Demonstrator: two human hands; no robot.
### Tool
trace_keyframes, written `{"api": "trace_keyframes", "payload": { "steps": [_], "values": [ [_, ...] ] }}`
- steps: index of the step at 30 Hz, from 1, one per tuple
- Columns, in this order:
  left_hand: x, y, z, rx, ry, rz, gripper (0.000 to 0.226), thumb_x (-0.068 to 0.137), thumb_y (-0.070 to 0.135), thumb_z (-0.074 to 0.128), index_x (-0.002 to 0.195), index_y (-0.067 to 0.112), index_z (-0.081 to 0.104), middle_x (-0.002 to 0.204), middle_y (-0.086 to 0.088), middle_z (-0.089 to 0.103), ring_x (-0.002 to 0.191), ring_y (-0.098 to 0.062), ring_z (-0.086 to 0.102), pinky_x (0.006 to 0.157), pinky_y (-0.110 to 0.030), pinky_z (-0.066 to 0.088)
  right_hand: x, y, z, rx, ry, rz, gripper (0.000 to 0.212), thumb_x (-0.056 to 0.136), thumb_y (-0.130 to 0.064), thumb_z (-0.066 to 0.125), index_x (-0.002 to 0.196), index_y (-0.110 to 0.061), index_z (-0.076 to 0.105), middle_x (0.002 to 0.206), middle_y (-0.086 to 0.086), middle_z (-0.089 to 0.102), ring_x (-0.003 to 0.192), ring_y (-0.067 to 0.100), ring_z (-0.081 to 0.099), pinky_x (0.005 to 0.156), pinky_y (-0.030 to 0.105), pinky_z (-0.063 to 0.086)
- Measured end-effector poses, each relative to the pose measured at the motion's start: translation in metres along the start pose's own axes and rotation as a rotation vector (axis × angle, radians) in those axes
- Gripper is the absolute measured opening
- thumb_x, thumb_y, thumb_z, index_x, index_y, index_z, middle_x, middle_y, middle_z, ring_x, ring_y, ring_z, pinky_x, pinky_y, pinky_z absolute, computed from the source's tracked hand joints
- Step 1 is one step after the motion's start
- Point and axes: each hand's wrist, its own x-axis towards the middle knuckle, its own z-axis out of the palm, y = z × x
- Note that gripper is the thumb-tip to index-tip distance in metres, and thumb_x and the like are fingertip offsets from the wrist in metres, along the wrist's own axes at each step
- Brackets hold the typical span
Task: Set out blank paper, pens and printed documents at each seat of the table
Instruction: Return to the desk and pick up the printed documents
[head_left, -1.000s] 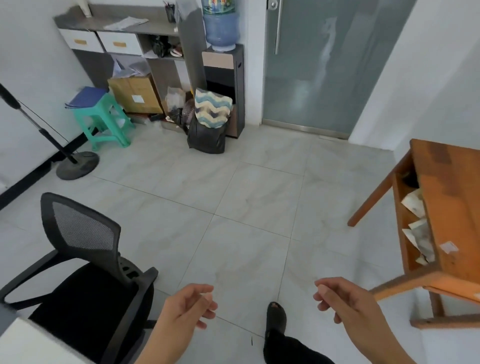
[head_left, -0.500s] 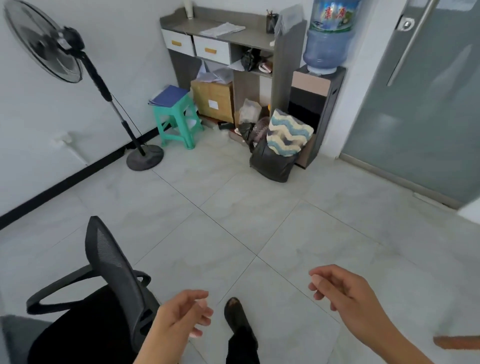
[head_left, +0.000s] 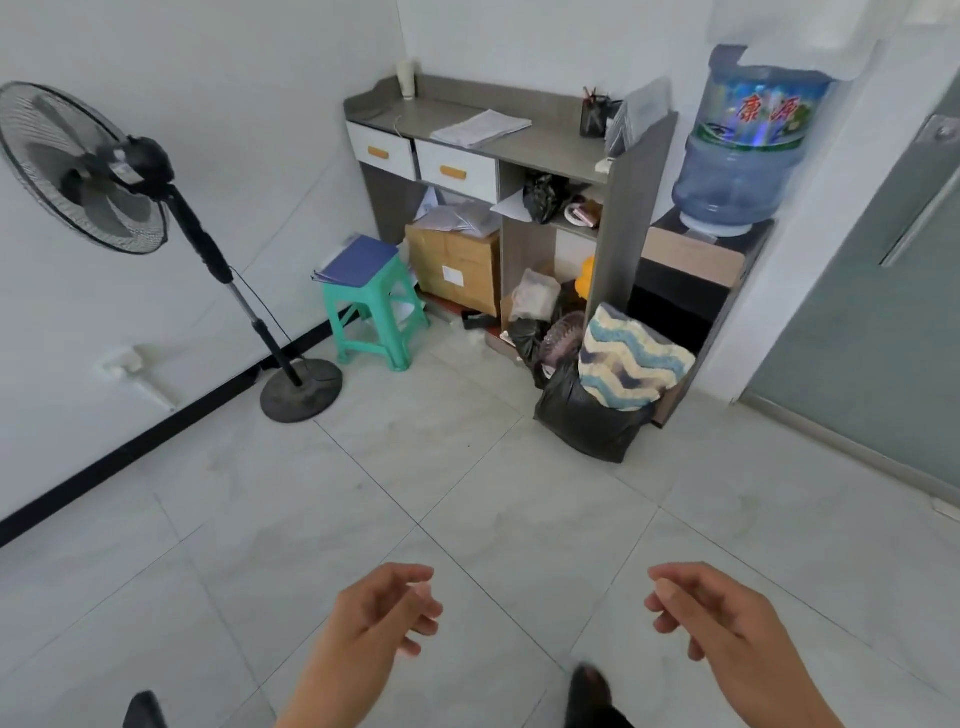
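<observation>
A stack of white papers (head_left: 480, 128) lies on top of the grey cabinet (head_left: 550, 143) in the far corner. A dark pen holder (head_left: 595, 115) with pens stands further right on the same top, beside upright paper sheets (head_left: 640, 115). My left hand (head_left: 382, 613) and my right hand (head_left: 711, 618) hang low in front of me over the tiled floor, fingers loosely curled, holding nothing. The table and its seats are out of view.
A standing fan (head_left: 104, 171) stands at the left wall. A green stool (head_left: 376, 317) carries a blue folder (head_left: 358, 259). A cardboard box (head_left: 457, 267), a black bag (head_left: 587, 415) with a zigzag cushion, and a water dispenser (head_left: 737, 140) crowd the corner. A glass door (head_left: 893, 291) is at right.
The view has turned left and moved closer to the grey cabinet. The office chair has almost left the frame at bottom left. Both hands stay loosely curled with nothing in them.
</observation>
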Motion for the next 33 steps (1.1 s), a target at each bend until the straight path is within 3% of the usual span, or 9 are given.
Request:
{"api": "trace_keyframes", "payload": {
  "steps": [8,11,14,16,20,26,33],
  "values": [
    [0.194,0.072,-0.002,0.023,0.043,-0.07,0.035,0.069,0.028,0.061,0.097,0.007,0.069,0.077,-0.015,0.074,0.066,-0.02,0.068,0.057,-0.03,0.052,0.226,-0.044,0.022,-0.008,-0.039,0.048,0.011,0.091,-0.009,0.062,0.09,-0.014,0.072,0.075,0.003,0.076,0.066,0.017,0.069,0.056,0.032,0.045],
    [0.257,0.118,-0.007,-0.008,0.081,-0.036,0.031,0.071,0.026,0.061,0.095,0.008,0.07,0.078,-0.016,0.074,0.068,-0.022,0.068,0.057,-0.03,0.052,0.313,-0.095,0.038,-0.024,-0.129,0.011,0.01,0.092,-0.01,0.062,0.09,-0.014,0.07,0.075,0.002,0.075,0.061,0.009,0.067,0.052,0.025,0.045],
    [0.312,0.143,-0.017,-0.034,0.161,-0.004,0.008,0.09,0.01,0.063,0.094,0.008,0.07,0.078,-0.016,0.074,0.067,-0.023,0.068,0.056,-0.028,0.052,0.39,-0.149,0.058,-0.062,-0.259,-0.064,0.008,0.092,-0.013,0.062,0.093,-0.015,0.07,0.077,0.002,0.074,0.063,0.006,0.066,0.053,0.011,0.044],
    [0.343,0.151,-0.029,-0.059,0.21,-0.016,0.015,0.092,-0.001,0.056,0.095,0.006,0.069,0.078,-0.017,0.073,0.065,-0.021,0.069,0.055,-0.028,0.053,0.435,-0.182,0.075,-0.088,-0.337,-0.103,0.008,0.092,-0.016,0.062,0.096,-0.015,0.069,0.078,0.003,0.073,0.065,0.006,0.065,0.055,0.01,0.044],
    [0.412,0.159,-0.055,-0.107,0.267,-0.087,0.015,0.093,0.0,0.055,0.096,0.005,0.069,0.078,-0.017,0.074,0.065,-0.021,0.069,0.057,-0.031,0.053,0.518,-0.223,0.117,-0.121,-0.422,-0.114,0.009,0.092,-0.016,0.062,0.098,-0.014,0.069,0.083,0.006,0.074,0.066,0.005,0.066,0.055,0.009,0.044],
    [0.554,0.191,-0.115,-0.115,0.283,-0.11,0.014,0.092,0.0,0.056,0.095,0.003,0.069,0.075,-0.017,0.074,0.067,-0.027,0.068,0.057,-0.034,0.051,0.634,-0.251,0.184,-0.127,-0.366,-0.048,0.008,0.091,-0.01,0.063,0.095,-0.012,0.07,0.083,0.011,0.074,0.062,0.007,0.066,0.052,0.01,0.044],
    [0.717,0.295,-0.171,-0.011,0.137,-0.04,0.012,0.092,0.001,0.058,0.093,0.007,0.068,0.071,-0.011,0.074,0.062,-0.017,0.066,0.057,-0.032,0.05,0.748,-0.334,0.217,-0.084,-0.204,-0.032,0.009,0.089,-0.008,0.064,0.093,-0.015,0.07,0.081,0.011,0.075,0.063,0.012,0.068,0.051,0.01,0.045]
  ]
}}
